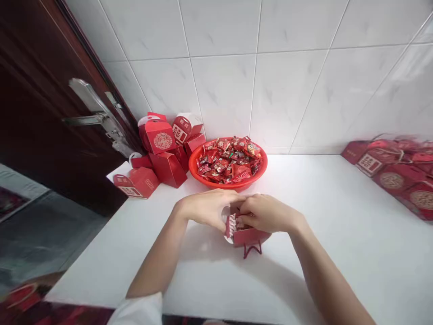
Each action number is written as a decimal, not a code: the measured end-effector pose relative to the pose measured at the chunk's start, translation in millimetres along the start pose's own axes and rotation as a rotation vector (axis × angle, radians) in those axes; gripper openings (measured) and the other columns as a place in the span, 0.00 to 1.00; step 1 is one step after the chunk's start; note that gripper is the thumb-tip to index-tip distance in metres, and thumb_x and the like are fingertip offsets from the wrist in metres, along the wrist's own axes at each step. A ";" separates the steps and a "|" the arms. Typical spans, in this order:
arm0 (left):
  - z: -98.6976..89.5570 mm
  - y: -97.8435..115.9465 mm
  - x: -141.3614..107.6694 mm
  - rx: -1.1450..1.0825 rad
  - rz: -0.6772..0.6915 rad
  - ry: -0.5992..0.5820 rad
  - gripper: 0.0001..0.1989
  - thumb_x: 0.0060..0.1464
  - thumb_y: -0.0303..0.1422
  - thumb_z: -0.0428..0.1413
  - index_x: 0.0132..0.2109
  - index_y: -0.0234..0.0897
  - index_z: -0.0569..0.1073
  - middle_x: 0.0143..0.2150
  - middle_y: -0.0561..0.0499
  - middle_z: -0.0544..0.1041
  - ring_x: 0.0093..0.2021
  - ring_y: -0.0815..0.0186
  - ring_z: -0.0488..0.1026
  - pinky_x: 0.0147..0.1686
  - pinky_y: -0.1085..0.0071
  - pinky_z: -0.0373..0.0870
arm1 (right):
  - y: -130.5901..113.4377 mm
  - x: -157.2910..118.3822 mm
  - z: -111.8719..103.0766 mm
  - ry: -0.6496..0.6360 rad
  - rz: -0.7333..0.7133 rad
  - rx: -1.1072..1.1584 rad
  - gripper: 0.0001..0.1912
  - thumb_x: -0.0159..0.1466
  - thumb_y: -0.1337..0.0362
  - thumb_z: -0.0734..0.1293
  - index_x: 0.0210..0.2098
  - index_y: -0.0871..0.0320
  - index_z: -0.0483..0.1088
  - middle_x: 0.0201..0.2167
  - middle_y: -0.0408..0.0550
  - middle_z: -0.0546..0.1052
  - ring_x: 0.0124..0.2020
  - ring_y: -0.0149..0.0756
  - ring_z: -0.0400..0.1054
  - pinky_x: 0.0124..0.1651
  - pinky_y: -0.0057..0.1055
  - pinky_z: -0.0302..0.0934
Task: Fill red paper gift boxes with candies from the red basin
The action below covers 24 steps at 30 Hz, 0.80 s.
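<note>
An opened red gift box (248,236) with a dark red cord handle stands on the white table, in front of a red basin (193,168) heaped with red-wrapped candies (233,162). My left hand (211,207) curves round the box's left and far side, its thumb at the left edge, holding it. The fingers of my right hand (264,212) reach into the box opening, bent together over red wrapped pieces inside; whether they grip one is hidden.
Red boxes (169,169) are piled at the table's back left, beside a dark door with a metal handle (84,119). More filled red boxes (392,180) lie at the right. A tiled wall (223,90) bounds the table's back.
</note>
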<state>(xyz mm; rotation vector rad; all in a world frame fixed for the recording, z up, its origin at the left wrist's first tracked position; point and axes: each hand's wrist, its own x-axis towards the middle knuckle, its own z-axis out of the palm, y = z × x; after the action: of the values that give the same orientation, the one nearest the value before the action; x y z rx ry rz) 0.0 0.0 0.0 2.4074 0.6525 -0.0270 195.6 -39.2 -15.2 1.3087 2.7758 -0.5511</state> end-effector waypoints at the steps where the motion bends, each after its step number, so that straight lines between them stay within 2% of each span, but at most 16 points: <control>1: 0.4 -0.8 0.2 0.006 -0.006 0.010 0.32 0.42 0.33 0.70 0.56 0.42 0.72 0.52 0.51 0.78 0.51 0.58 0.74 0.47 0.71 0.67 | -2.3 2.3 2.4 0.015 0.048 -0.042 0.11 0.65 0.68 0.61 0.32 0.57 0.74 0.35 0.49 0.81 0.34 0.40 0.74 0.30 0.31 0.50; 4: 1.1 -3.5 0.0 0.019 -0.019 0.031 0.31 0.40 0.35 0.71 0.54 0.40 0.74 0.51 0.49 0.78 0.51 0.56 0.74 0.47 0.70 0.67 | -5.6 6.4 6.7 0.047 0.107 -0.087 0.12 0.65 0.71 0.60 0.37 0.57 0.75 0.35 0.50 0.82 0.35 0.41 0.75 0.31 0.31 0.50; 7: 0.5 -5.6 -1.6 0.025 -0.022 0.037 0.34 0.41 0.38 0.71 0.57 0.40 0.73 0.52 0.48 0.78 0.51 0.56 0.74 0.47 0.69 0.67 | -2.3 4.2 4.3 0.059 0.025 -0.007 0.14 0.66 0.72 0.59 0.41 0.55 0.75 0.36 0.47 0.82 0.33 0.38 0.74 0.32 0.30 0.51; 11: -0.8 -4.7 -2.0 0.014 -0.016 0.003 0.36 0.43 0.38 0.70 0.60 0.43 0.71 0.52 0.50 0.77 0.50 0.57 0.73 0.48 0.69 0.67 | 0.5 -1.3 -2.5 0.039 0.006 0.072 0.12 0.65 0.71 0.61 0.37 0.55 0.76 0.37 0.44 0.82 0.33 0.35 0.73 0.32 0.28 0.51; 13: -0.8 -3.4 -1.4 0.009 -0.030 -0.005 0.37 0.42 0.37 0.70 0.60 0.44 0.70 0.52 0.50 0.77 0.50 0.57 0.73 0.48 0.69 0.67 | -2.0 -1.6 -3.3 0.031 0.024 0.066 0.10 0.66 0.65 0.63 0.32 0.55 0.76 0.33 0.45 0.81 0.31 0.35 0.72 0.31 0.29 0.50; 15: -0.2 -2.7 -0.7 0.006 -0.031 -0.004 0.36 0.42 0.35 0.70 0.60 0.44 0.71 0.52 0.50 0.77 0.51 0.57 0.73 0.47 0.69 0.67 | -5.8 0.3 -1.4 0.019 0.047 0.049 0.14 0.67 0.59 0.63 0.29 0.56 0.75 0.29 0.46 0.80 0.29 0.36 0.71 0.30 0.30 0.50; 18: 1.2 -2.7 0.2 0.012 -0.011 0.011 0.33 0.43 0.35 0.69 0.58 0.42 0.72 0.51 0.50 0.78 0.51 0.56 0.74 0.47 0.69 0.67 | -10.5 5.3 4.4 0.040 0.129 0.003 0.13 0.66 0.62 0.63 0.30 0.56 0.77 0.31 0.48 0.81 0.30 0.38 0.72 0.30 0.31 0.50; 21: 2.6 -3.0 2.0 0.016 -0.012 0.017 0.29 0.43 0.35 0.69 0.54 0.40 0.74 0.49 0.49 0.78 0.49 0.57 0.74 0.46 0.70 0.67 | -13.3 10.3 9.7 0.046 0.268 -0.064 0.11 0.62 0.69 0.62 0.34 0.56 0.78 0.33 0.52 0.82 0.34 0.43 0.75 0.30 0.31 0.51; 24: 3.8 -3.1 4.5 0.002 -0.037 0.014 0.30 0.40 0.36 0.71 0.52 0.39 0.74 0.49 0.49 0.78 0.48 0.57 0.74 0.45 0.70 0.67 | -16.8 14.4 12.4 0.022 0.379 -0.099 0.15 0.60 0.73 0.63 0.40 0.57 0.78 0.35 0.56 0.81 0.38 0.47 0.76 0.31 0.31 0.53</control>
<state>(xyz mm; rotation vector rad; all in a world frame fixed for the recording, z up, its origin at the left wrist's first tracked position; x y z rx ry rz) 3.0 1.9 -5.6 2.3997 0.7034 -0.0268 172.0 -42.3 -24.1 1.7621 2.4371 -0.3725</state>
